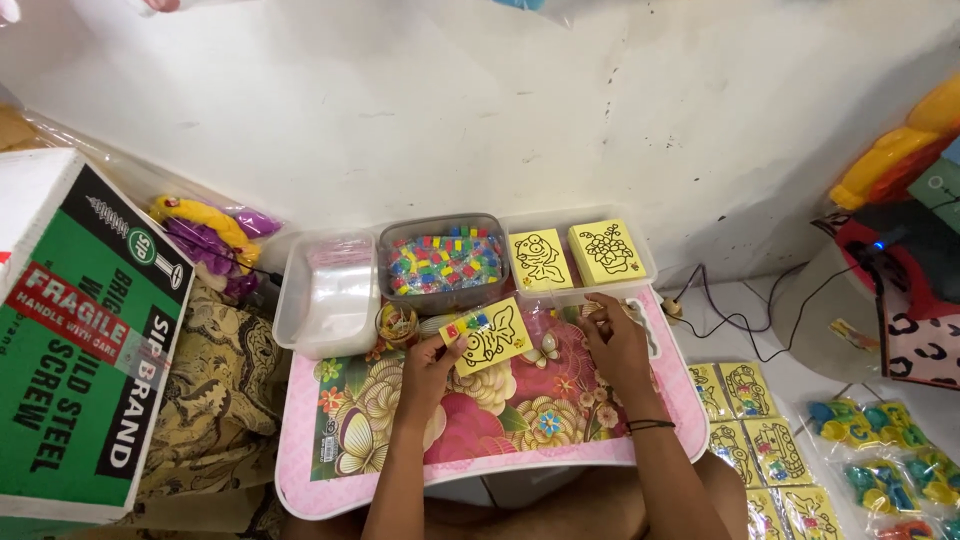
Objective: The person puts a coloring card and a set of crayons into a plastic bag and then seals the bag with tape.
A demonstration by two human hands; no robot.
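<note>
Near edge: both forearms come in over the pink floral worktop (pixel 500 455).

Left hand (pixel 428 368) pinches a yellow card (pixel 487 335) at its lower-left edge, thumb & fingers closed on it. The card sits just above the worktop, about centre, in a clear sleeve w/ small coloured bits at the left end. It's tilted: long axis runs lower-left to upper-right, printed face up toward the camera.

Handling, by the look of it: light, thin, stiffish card; the sleeve is prob. slick, so it could slide in a loose pinch. Best held by an edge or corner, not by the face.

Right hand (pixel 617 345) rests further right, fingers curled down at the worktop's far edge, near the card tray (pixel 646 262). Can't tell if it grips anything; fingertips are hidden.

Further back, L to R: clear tub (pixel 300 330) of plastic bags, grey tub (pixel 392 290) of multicolour beads, tray w/ two card stacks (pixel 575 255).

Right, on the floor: more cards (pixel 745 420) and toy packets (pixel 880 450). Left: a green-and-white box (pixel 70 330).
</note>
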